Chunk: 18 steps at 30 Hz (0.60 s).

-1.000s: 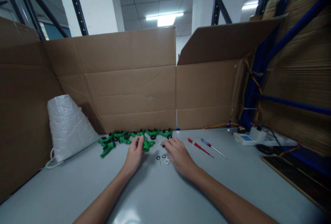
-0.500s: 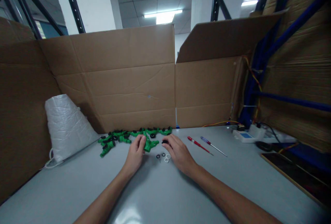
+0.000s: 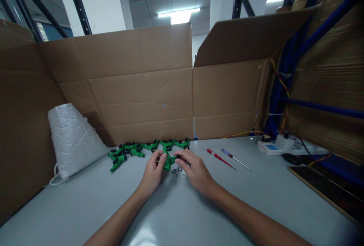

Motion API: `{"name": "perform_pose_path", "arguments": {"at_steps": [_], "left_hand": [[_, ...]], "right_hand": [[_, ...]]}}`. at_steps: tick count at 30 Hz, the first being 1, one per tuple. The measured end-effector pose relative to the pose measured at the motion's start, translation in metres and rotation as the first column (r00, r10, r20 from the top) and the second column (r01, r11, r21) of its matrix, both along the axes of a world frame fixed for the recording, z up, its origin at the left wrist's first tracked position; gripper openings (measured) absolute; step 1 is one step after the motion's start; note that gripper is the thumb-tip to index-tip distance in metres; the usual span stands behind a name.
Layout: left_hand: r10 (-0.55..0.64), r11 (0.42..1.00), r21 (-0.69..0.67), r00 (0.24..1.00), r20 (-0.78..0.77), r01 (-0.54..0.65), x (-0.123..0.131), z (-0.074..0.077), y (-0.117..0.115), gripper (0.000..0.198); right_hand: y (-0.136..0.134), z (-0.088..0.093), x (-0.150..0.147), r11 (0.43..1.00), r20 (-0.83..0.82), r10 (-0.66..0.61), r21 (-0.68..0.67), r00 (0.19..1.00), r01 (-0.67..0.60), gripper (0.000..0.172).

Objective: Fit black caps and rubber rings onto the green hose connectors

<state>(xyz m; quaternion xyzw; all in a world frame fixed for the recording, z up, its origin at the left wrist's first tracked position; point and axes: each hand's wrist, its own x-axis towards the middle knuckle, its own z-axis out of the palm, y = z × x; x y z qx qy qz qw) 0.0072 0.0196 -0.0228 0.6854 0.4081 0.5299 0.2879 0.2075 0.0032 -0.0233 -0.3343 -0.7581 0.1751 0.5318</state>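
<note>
Between thumb and fingers, my left hand (image 3: 152, 170) grips a green plastic hose splitter (image 3: 168, 161) above the grey table. My right hand (image 3: 195, 168) pinches a small black cap-like part (image 3: 178, 157) at the splitter's right outlet; whether it sits on the outlet or only touches it I cannot tell. Below the fingertips lie black rubber rings (image 3: 174, 171) and a white ring (image 3: 183, 175), partly covered by my right hand. Several more green splitters with black parts (image 3: 118, 161) line the back of the table.
Right of my hands lie a red screwdriver (image 3: 221, 159) and one with a blue handle (image 3: 236, 159). A white power strip (image 3: 270, 148) with cables stands farther right, near a dark flat panel (image 3: 324, 193). At left leans a white padded bag (image 3: 75, 143). Cardboard walls (image 3: 142, 86) enclose the table.
My right hand has moved left, bringing the black part to the splitter's outlet. My left hand has shifted slightly right and turned the splitter.
</note>
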Motion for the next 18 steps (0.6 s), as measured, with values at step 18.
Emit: {"name": "perform_pose_path", "arguments": {"at_steps": [18], "left_hand": [[0.017, 0.999, 0.033, 0.995, -0.098, -0.014, -0.0048, 0.0007, -0.0007, 0.032]], "right_hand": [[0.0021, -0.0093, -0.0034, 0.963, -0.152, 0.155, -0.197, 0.976, -0.183, 0.024]]}}
